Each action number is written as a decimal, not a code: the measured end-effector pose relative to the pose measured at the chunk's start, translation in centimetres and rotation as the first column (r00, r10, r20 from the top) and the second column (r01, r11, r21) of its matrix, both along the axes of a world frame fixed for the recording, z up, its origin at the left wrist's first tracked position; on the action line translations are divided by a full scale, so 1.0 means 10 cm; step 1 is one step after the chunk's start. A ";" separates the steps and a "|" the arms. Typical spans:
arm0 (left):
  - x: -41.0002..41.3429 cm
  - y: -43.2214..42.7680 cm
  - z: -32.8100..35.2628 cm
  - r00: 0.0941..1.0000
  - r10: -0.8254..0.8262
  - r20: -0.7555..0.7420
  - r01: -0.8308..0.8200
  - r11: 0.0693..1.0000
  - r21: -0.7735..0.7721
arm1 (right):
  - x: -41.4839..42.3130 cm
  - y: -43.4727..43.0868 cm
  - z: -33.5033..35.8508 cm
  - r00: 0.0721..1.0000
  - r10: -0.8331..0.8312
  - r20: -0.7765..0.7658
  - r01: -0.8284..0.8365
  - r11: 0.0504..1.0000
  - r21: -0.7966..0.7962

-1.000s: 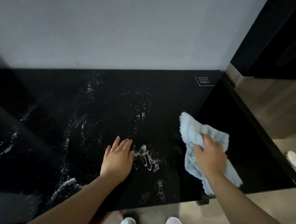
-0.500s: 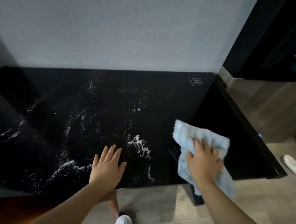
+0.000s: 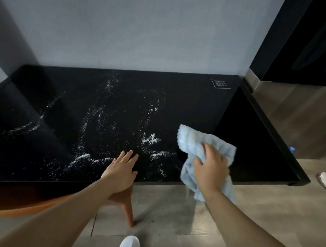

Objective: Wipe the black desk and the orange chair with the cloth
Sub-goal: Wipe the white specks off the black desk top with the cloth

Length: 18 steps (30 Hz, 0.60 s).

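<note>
- Head view: my right hand (image 3: 211, 169) has its fingers curled into the light blue cloth (image 3: 193, 142), bunched on the near right part of the black desk (image 3: 251, 157), one end hanging past the near edge.
- My left hand (image 3: 122, 171) lies flat, fingers straight, on the desk's near edge, holding nothing.
- White powder (image 3: 151, 139) streaks the desk's middle.
- The orange chair (image 3: 128, 211) sits under the near left edge, one leg on the floor (image 3: 257, 215).
- A white shoe (image 3: 129, 245) shows at the near edge.

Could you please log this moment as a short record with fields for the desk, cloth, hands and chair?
desk: black desk against the wall, white powder scattered on the left and middle
cloth: light blue cloth, bunched, near the front edge
right hand: grips the cloth
left hand: flat on the desk, fingers straight
chair: orange chair partly under the desk
</note>
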State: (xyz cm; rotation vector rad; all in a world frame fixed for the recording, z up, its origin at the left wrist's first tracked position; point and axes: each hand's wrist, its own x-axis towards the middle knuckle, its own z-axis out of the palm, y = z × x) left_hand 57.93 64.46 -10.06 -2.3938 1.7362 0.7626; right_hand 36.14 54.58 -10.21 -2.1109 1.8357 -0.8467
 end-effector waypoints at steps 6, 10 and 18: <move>0.06 -0.01 0.00 1.000 -0.002 -0.006 0.002 1.000 -0.016 | -0.05 -0.10 -0.05 0.900 0.065 -0.432 0.092 0.939 0.332; 0.10 -0.01 -0.01 1.000 0.004 0.019 -0.003 0.998 -0.065 | 0.48 0.15 -0.08 0.912 0.310 -0.270 -0.261 0.944 0.201; 0.45 -0.19 0.03 0.991 0.126 -0.050 -0.135 0.939 -0.315 | 0.26 -0.47 0.14 0.996 -0.035 -0.080 0.041 0.997 0.070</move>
